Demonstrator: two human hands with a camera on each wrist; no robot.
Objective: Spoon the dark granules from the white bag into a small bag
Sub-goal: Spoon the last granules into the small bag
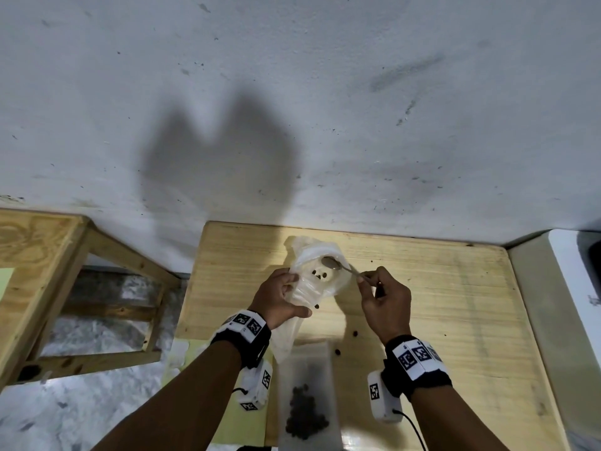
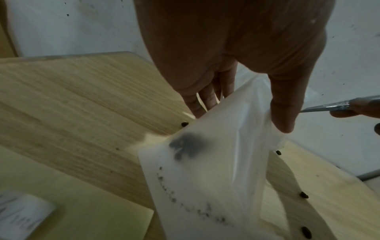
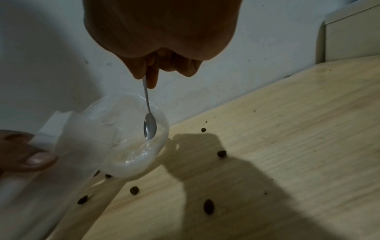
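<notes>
The left hand [image 1: 279, 299] grips the white bag [image 1: 317, 278] by its neck, mouth held open above the far middle of the wooden surface [image 1: 439, 304]. The right hand [image 1: 385, 301] pinches the spoon [image 1: 338, 265], its bowl at the mouth and seemingly empty. Few granules [image 1: 320, 275] remain inside. The small bag [image 1: 307, 398], part-filled, lies at the near edge. Scooping is in hand; next, dip deeper.
</notes>
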